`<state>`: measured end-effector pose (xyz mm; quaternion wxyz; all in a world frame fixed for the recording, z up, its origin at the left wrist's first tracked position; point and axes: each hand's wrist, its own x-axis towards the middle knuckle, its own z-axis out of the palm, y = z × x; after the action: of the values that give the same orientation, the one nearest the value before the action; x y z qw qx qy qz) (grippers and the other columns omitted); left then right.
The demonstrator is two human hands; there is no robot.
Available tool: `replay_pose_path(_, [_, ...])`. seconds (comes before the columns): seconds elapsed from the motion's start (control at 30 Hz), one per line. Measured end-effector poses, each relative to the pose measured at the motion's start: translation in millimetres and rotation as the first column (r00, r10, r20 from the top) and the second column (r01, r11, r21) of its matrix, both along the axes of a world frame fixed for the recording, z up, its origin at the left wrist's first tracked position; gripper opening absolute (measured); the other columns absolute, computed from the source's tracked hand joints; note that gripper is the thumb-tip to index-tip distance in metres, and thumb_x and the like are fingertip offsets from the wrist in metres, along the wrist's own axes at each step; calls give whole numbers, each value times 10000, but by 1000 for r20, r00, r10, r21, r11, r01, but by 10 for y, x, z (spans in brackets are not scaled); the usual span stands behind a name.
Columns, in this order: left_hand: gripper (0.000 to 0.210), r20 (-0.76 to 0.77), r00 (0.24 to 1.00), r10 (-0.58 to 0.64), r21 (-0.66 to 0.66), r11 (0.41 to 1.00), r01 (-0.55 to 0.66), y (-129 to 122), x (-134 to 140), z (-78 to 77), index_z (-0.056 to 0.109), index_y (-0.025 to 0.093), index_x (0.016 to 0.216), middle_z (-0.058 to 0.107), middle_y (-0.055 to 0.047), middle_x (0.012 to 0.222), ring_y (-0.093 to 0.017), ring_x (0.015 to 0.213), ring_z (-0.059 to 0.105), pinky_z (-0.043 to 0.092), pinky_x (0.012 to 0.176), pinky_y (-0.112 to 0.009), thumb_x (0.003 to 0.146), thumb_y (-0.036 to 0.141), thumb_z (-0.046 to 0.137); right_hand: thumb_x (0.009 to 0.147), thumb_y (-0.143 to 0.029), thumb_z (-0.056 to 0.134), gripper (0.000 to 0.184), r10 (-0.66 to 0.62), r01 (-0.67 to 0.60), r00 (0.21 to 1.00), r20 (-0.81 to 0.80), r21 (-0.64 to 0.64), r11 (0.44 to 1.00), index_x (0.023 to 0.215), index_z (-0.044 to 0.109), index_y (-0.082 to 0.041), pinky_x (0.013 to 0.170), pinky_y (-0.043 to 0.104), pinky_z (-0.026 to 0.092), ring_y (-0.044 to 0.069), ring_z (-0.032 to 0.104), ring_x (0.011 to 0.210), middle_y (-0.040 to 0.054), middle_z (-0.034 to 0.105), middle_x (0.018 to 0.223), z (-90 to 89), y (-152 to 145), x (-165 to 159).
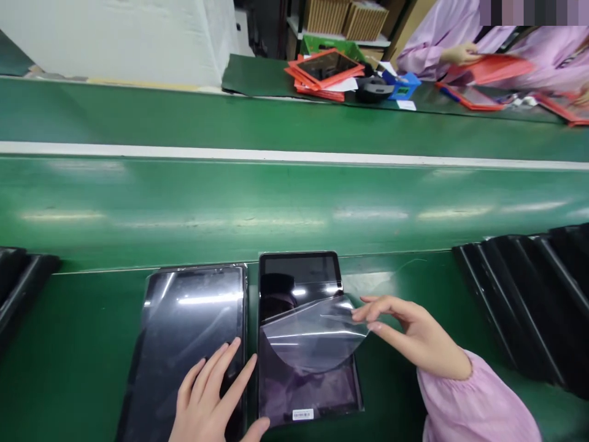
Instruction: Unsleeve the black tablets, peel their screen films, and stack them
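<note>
A black tablet (299,270) lies flat on the green work surface in front of me. Its upper screen is bare, while a clear film (317,337) is folded back in a curve across the middle. Near the tablet's lower edge is a small white barcode label (302,414). My right hand (414,334) pinches the film's right corner between thumb and fingers, just off the tablet's right side. With fingers spread, my left hand (211,393) rests over a dark, glossy, film-wrapped tablet (193,319) on the left; its thumb reaches the first tablet's lower left edge.
Dark wrapped slabs overlap in a row at the right (519,301), with more slabs (23,282) at the left edge. Beyond the green belt (276,202), orange-framed tablets (326,67) are piled beside a black mouse (373,89). A co-worker's hand (460,54) holds an orange sheet.
</note>
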<state>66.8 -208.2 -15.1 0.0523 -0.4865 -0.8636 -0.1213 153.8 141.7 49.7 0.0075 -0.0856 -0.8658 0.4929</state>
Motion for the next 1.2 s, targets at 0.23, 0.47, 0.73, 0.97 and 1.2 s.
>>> replay_pose_path(0.23, [440, 57, 997, 57, 44, 997, -60, 56, 19, 57, 580, 245, 1276, 529, -153, 1367, -352, 1181, 537, 341, 969, -490, 846, 335, 612, 920, -169, 615, 138, 122, -104, 987, -109, 155, 982, 996, 673, -268, 929, 335, 578, 161, 743, 848, -15, 771, 931, 132, -61, -138])
replay_pose_path(0.47, [369, 135, 986, 100, 3, 995, -102, 68, 50, 117, 600, 239, 1232, 472, -179, 1414, -400, 1202, 517, 358, 970, -562, 872, 317, 626, 916, -103, 542, 223, 280, -226, 945, -167, 284, 932, 1026, 687, -232, 690, 263, 514, 148, 704, 714, -29, 760, 875, 353, -197, -795])
replay_pose_path(0.73, [363, 136, 986, 93, -19, 996, -91, 71, 75, 150, 578, 223, 1242, 457, -199, 1427, -420, 1230, 500, 381, 969, -595, 897, 330, 612, 814, 87, 477, 385, 327, -333, 943, -63, -159, 929, 983, 674, -198, 729, 262, 532, 128, 680, 690, -52, 692, 706, 364, -515, -1338])
replay_pose_path(0.97, [364, 144, 986, 85, -37, 996, -81, 57, 88, 181, 570, 205, 1247, 433, -212, 1441, -445, 1268, 473, 373, 987, -647, 914, 347, 600, 826, 84, 510, 369, 87, 51, 979, 184, -635, 771, 1034, 638, -193, 685, 266, 624, 163, 736, 766, 3, 724, 724, -25, -388, -1479])
replay_pose_path(1.2, [374, 181, 980, 83, -30, 996, -79, 44, 75, 142, 578, 215, 1254, 422, -208, 1451, -448, 1303, 447, 363, 1005, -665, 910, 356, 614, 868, 94, 475, 322, -72, 241, 962, 262, -700, 672, 1023, 598, -160, 699, 254, 632, 144, 736, 735, 21, 718, 706, -224, -369, -1486])
